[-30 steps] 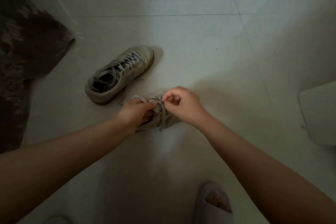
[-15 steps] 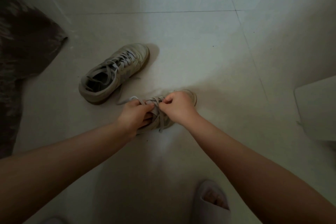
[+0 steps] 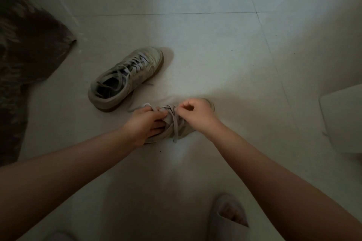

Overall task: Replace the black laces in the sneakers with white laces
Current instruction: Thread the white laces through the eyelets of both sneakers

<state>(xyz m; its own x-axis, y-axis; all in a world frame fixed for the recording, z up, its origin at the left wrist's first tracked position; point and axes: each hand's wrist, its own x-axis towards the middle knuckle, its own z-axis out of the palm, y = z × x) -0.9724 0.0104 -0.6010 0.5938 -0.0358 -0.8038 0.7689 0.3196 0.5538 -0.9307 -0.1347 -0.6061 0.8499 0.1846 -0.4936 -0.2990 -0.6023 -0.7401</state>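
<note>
Two pale sneakers lie on the tiled floor in dim light. The far sneaker (image 3: 125, 78) stands alone at centre left, laced with greyish laces, toe pointing up right. The near sneaker (image 3: 182, 129) is mostly covered by my hands. My left hand (image 3: 145, 125) grips its collar and tongue, fingers tucked inside. My right hand (image 3: 195, 115) hovers over the toe half with curled fingers, pinching a strand of the grey lace (image 3: 174, 123). One loose lace end hangs down over the sneaker's side.
A dark patterned rug (image 3: 25, 60) covers the floor at the left. A pale box-like object (image 3: 344, 119) sits at the right edge. My foot in a light slipper (image 3: 229, 219) is at the bottom, and another slipper's edge shows at the bottom left.
My right hand has shifted slightly along the laces of the near sneaker, still pinching. My left hand keeps its grip on the collar. The view has drifted a little.
</note>
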